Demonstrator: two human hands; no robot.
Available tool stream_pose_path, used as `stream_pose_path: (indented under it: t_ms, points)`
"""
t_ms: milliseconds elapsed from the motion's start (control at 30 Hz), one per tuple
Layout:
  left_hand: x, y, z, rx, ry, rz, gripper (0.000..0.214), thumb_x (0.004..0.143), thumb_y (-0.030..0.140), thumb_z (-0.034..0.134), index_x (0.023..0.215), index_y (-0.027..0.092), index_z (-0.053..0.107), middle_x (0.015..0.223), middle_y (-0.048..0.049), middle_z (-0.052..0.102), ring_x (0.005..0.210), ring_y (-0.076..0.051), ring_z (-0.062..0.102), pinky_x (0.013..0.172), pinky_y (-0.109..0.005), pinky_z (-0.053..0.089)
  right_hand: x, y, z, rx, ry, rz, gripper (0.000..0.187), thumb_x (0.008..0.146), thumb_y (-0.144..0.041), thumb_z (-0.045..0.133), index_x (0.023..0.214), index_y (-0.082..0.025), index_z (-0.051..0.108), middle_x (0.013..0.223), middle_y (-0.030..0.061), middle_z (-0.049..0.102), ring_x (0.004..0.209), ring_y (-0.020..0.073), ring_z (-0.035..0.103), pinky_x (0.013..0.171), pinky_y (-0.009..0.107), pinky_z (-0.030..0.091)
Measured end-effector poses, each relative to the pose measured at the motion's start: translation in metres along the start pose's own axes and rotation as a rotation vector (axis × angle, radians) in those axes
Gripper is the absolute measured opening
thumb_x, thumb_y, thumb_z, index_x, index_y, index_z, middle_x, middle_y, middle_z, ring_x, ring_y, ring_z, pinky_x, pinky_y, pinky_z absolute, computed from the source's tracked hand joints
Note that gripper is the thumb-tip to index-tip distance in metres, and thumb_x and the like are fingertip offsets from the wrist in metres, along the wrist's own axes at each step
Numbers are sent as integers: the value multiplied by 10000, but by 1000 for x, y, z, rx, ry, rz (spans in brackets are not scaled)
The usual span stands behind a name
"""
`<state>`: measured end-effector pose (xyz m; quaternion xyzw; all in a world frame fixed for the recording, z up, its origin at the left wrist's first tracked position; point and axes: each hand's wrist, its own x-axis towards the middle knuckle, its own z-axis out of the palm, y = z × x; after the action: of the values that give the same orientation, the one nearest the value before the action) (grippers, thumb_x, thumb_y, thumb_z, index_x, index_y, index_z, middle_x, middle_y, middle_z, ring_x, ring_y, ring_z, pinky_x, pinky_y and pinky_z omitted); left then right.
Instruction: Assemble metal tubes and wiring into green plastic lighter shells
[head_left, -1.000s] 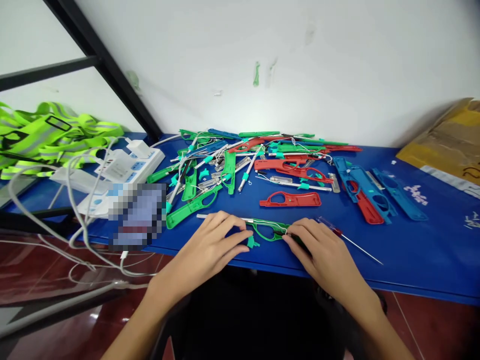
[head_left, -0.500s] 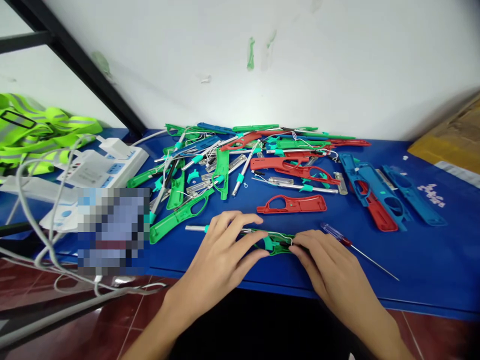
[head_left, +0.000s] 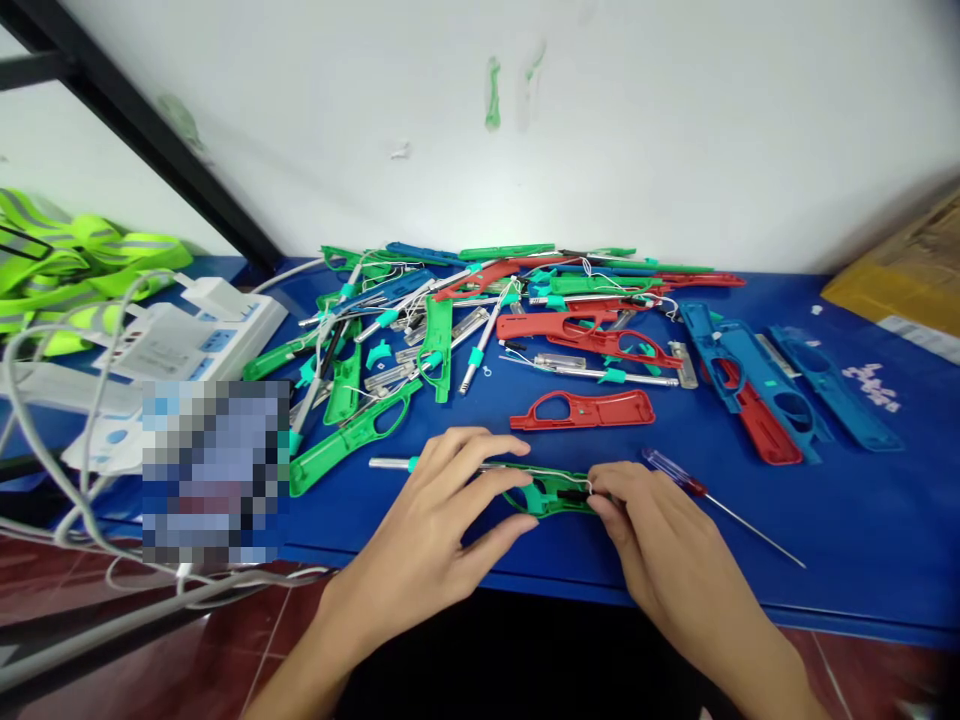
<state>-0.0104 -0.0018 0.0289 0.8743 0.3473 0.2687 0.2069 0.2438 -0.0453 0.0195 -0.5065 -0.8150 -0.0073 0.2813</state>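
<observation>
A green lighter casing half (head_left: pixel 551 497) lies open side up near the table's front edge. It holds a teal trigger (head_left: pixel 532 495), a white wire (head_left: pixel 559 474), a black part and a metal tube (head_left: pixel 390 463) reaching out to the left. My left hand (head_left: pixel 450 500) arches over the tube with thumb and fingers apart, gripping nothing. At the casing's right end, the fingertips of my right hand (head_left: pixel 652 540) pinch the white wire; the hand hides the handle end. Just behind is a red casing half (head_left: pixel 600 409). A screwdriver (head_left: pixel 694 486) lies beside my right hand.
A heap of green, red and blue casing halves, tubes and clear tanks (head_left: pixel 469 325) spreads along the wall. Blue casing halves (head_left: pixel 772 390) lie at right, near a cardboard box (head_left: pixel 900 260). A power strip (head_left: pixel 240 335) with cables and a blurred-out object (head_left: pixel 217 470) occupy the left.
My right fingertips have shifted slightly right along the casing, with the white wire at them. My left thumb and fingers sit a little farther from the teal trigger. The view has tilted slightly.
</observation>
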Motion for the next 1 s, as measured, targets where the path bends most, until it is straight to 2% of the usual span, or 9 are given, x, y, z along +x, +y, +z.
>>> stream_pose_path:
  t_ms: [233,433,633,767,1000]
  points:
    - [1,0,1,-6,-28,-3,223,1106,271,680,1325,252,642,1537,-84,638,1424,-267,545,1194,-459,427,0,0,0,42,9,26,196,1202,-281,393,1134,-217,564,1023,73,780,833,216,738,737,342,555]
    - [10,4,7,31,-23,-9,200,1111,312,676,1301,251,679,1447,-72,705,1269,-257,667,1066,-440,497,0,0,1,55,7,26,202,1204,-272,381,1145,-215,566,1023,77,780,830,216,736,717,337,549]
    - [13,-1,14,-39,89,-45,225,1046,342,770,1243,253,705,1311,-52,775,1200,-245,720,1002,-416,525,-1,0,1,62,-9,34,200,1203,-269,383,1148,-219,568,1046,80,785,837,221,738,708,344,540]
    - [12,-8,15,-110,148,-17,171,1021,290,792,1169,236,727,1238,-40,790,1146,-216,744,999,-385,548,0,0,0,60,-8,30,196,1203,-279,388,1149,-219,566,1058,81,788,855,220,744,736,346,557]
    - [9,-11,7,-162,104,-29,132,1053,190,728,1172,248,739,1269,-47,762,1173,-195,741,1010,-325,597,0,1,0,46,-13,30,180,1198,-269,393,1152,-227,561,1050,77,790,822,231,742,685,354,544]
